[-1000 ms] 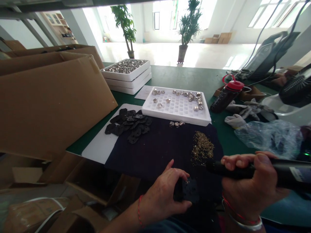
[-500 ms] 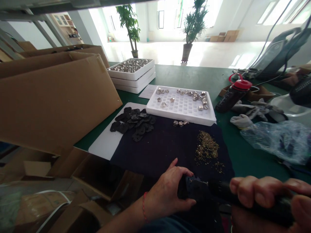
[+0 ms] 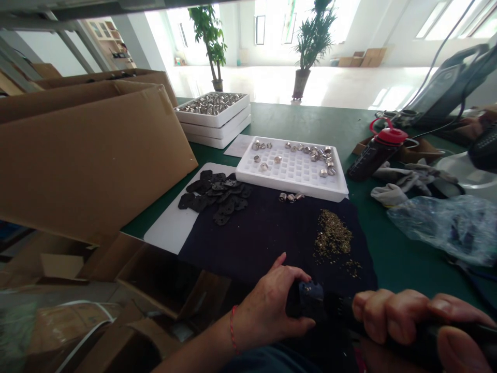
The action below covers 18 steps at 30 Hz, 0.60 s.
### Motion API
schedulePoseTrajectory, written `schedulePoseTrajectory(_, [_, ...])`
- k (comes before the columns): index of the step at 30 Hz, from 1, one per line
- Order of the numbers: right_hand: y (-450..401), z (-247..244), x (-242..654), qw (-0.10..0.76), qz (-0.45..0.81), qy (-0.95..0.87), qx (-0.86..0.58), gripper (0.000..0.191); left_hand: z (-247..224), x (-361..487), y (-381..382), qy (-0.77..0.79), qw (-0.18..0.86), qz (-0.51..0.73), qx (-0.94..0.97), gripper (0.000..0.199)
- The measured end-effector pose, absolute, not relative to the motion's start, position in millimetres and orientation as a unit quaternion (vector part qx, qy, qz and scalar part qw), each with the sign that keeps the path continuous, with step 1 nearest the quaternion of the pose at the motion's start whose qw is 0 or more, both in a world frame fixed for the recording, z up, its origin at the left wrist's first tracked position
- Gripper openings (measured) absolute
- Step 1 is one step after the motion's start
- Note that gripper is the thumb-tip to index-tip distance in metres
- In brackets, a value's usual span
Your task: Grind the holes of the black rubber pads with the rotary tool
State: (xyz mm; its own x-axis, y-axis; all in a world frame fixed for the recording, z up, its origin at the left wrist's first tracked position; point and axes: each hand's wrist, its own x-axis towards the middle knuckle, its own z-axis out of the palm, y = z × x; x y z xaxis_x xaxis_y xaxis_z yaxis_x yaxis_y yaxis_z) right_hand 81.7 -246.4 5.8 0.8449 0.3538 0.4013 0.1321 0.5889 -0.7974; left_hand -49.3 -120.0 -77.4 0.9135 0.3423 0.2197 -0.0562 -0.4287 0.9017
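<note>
My left hand (image 3: 267,300), with a red string at the wrist, grips a small black part (image 3: 310,294) between thumb and fingers, low over the dark cloth (image 3: 252,238). From the right, my right hand (image 3: 404,316) is wrapped round a black power screwdriver (image 3: 341,305). Its front end is up close to the part; the bit is too dark to make out. Beyond the hands lies a heap of tiny brass-coloured screws (image 3: 334,233). Black flat plates (image 3: 217,191) are piled at the cloth's left. Several shiny metal cylinders (image 3: 291,197) sit at its back edge.
A white foam tray (image 3: 267,182) with metal cylinders stands behind the cloth, stacked trays (image 3: 221,135) further back. A large cardboard box (image 3: 89,160) flanks the left. Rightward are a bottle (image 3: 373,155), gloves (image 3: 392,192) and plastic wrap (image 3: 430,225).
My right hand has moved left with the screwdriver, closing the gap to the black part; the thin bit that showed between them no longer does. My left hand keeps its grip.
</note>
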Motion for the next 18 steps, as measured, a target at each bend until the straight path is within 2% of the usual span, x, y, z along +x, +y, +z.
schedulePoseTrajectory(18, [-235.4,17.4,81.4,0.819,0.1,-0.312,-0.472,0.016,-83.0,-49.7,-120.4,0.082,0.515,0.2,0.83,0.07])
